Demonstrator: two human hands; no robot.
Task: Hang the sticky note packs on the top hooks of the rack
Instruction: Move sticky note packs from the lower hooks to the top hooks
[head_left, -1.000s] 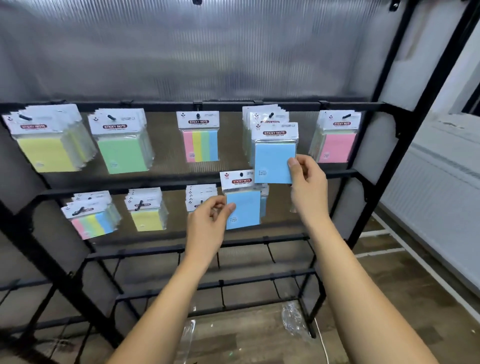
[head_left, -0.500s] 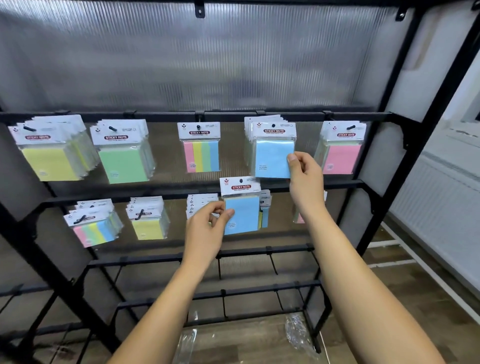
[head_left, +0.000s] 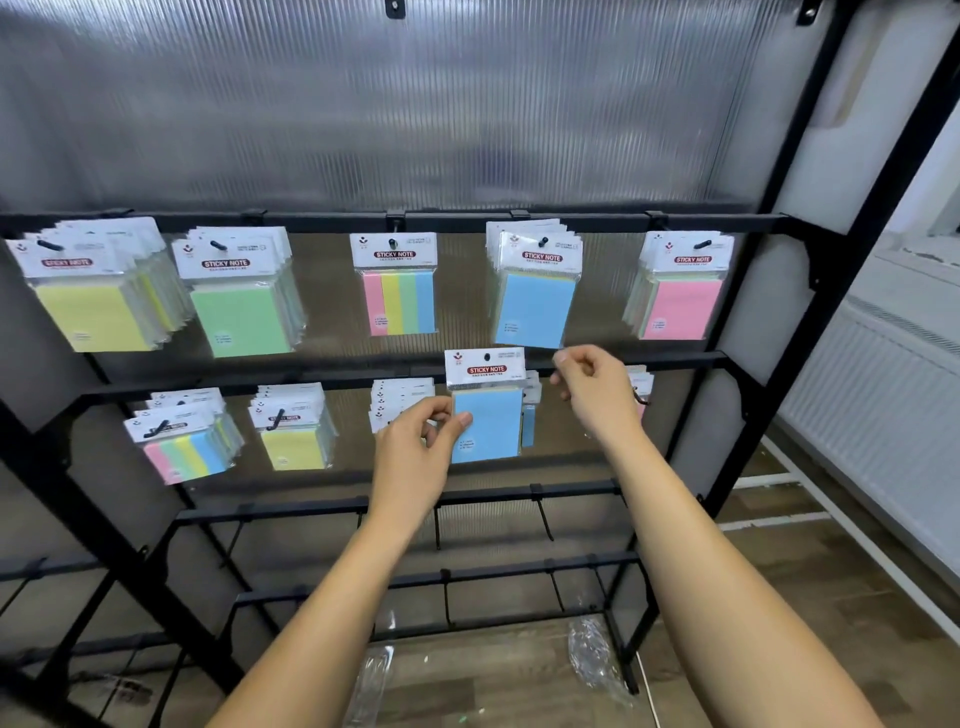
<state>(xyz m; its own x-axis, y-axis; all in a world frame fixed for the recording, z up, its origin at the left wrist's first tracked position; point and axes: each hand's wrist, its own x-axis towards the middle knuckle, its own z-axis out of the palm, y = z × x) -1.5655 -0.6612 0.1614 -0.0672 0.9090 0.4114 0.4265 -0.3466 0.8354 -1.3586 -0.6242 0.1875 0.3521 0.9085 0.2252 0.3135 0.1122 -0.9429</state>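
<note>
We start at the left of the rack (head_left: 748, 358), where the top rail (head_left: 322, 222) carries a thick yellow stack (head_left: 96, 317) and just beside it a green stack (head_left: 241, 319); below them on the second rail hang a striped stack (head_left: 182, 452) and a smaller yellow stack (head_left: 293, 447); none of these lie on our path; moving to the middle, a single striped pack (head_left: 399, 302) hangs from the top rail, and under it our left hand (head_left: 415, 457) pinches the blue pack (head_left: 485, 415) by its left edge, thumb on the front face and fingers curled behind; the pack stands upright, long axis vertical, its white header and punched hole uppermost, level with the second rail and in front of the packs there; the hook it seems meant for lies up and to the right, at the blue stack (head_left: 535, 306) on the top rail; the hole must rise and come onto that hook's tip from the front; our right hand (head_left: 597, 395) is the nearer of the two to that hook, just under the hanging blue stack's lower corner, its fingers loosely curled and holding nothing; we judge the stack's own front pack could crowd the hook's tip; farthest right hangs the pink stack (head_left: 680, 301), well apart from our path
</note>
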